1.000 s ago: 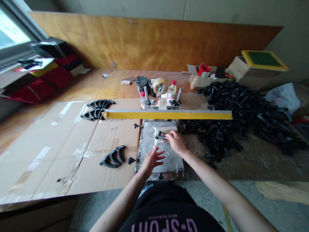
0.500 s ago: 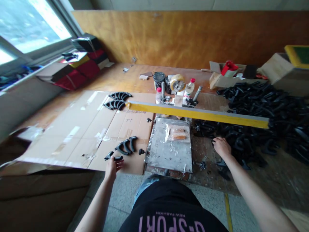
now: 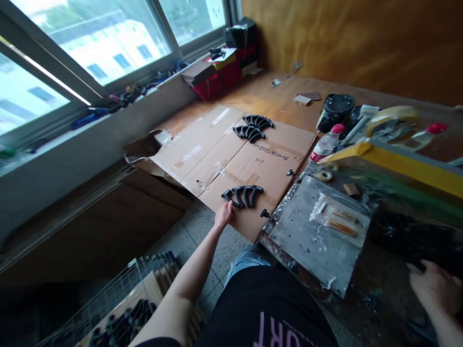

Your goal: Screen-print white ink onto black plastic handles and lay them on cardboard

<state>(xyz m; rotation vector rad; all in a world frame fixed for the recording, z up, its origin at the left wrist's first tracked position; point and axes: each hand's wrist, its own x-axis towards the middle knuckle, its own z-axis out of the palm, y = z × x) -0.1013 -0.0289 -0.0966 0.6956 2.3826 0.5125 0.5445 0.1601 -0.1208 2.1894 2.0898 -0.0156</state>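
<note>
My left hand [image 3: 223, 215] is at the front edge of a flattened cardboard sheet [image 3: 202, 166]. Its fingers are closed on the lower end of a black curved plastic piece [image 3: 228, 196], at the left of a short row of matching curved pieces [image 3: 248, 196]. Farther back on the cardboard lie two more fanned rows of black pieces [image 3: 249, 132]. At the lower right, my right hand [image 3: 434, 286] is smeared by motion beside a dark heap of black parts [image 3: 419, 238]; whether its fingers hold one cannot be made out.
A scuffed metal plate [image 3: 304, 236] with wrapped wooden strips stands between my hands. Behind it are a red-capped bottle [image 3: 327, 142], a black tub [image 3: 336, 111] and a yellow-edged bar [image 3: 405, 164]. Black knobs [image 3: 265, 213] protrude beside the plate. A wire basket [image 3: 144, 284] sits low left.
My view has swung left. The black piece in my left hand, earlier turned apart from the others, now lies alongside the row. My right hand remains by the heap.
</note>
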